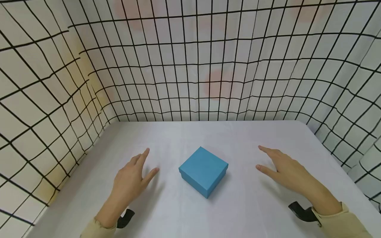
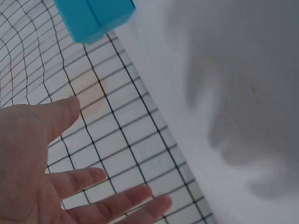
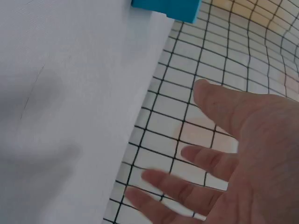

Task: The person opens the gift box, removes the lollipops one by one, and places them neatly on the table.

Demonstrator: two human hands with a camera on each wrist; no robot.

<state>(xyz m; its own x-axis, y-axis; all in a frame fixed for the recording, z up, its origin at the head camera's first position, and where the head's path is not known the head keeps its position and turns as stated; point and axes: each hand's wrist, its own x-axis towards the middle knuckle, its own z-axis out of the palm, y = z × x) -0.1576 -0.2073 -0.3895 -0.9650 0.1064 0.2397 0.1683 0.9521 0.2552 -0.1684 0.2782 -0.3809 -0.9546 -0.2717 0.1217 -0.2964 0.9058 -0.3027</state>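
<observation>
A square blue lidded box (image 1: 203, 170) sits at the middle of the white table, turned so one corner faces me, its lid on. To its left my left hand (image 1: 129, 180) hovers over the table with fingers extended and thumb apart, holding nothing. On the other side my right hand (image 1: 287, 170) is held likewise, fingers straight and thumb spread, apart from the box. The left wrist view has part of the blue box (image 2: 96, 18) at its top edge, beyond the left thumb. In the right wrist view only a lower piece of the box (image 3: 173, 8) shows.
The white table (image 1: 190, 135) carries a smooth cloth-like cover. Black grid netting (image 1: 197, 72) over white sheeting encloses it at the back and both sides. A black strap piece (image 1: 303, 211) shows at the right wrist and another black strap piece (image 1: 125, 218) at the left.
</observation>
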